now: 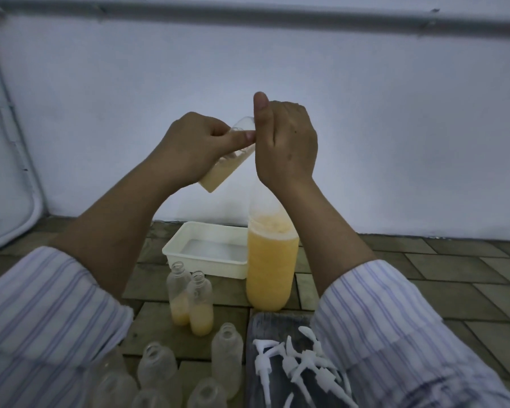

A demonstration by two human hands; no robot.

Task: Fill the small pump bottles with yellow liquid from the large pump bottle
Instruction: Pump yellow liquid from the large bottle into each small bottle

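The large pump bottle stands upright on the tiled floor, about two-thirds full of yellow liquid, directly below the right hand. The right hand sits at the bottle's top with fingers curled and thumb raised; the pump head itself is hidden, so what it grips cannot be determined. The left hand holds a small pump bottle raised and tilted, its long axis running lower-left to upper-right, its mouth pointing toward the right hand. Alignment of that mouth with the hidden spout probably governs the next pump. Two partly filled bottles stand below.
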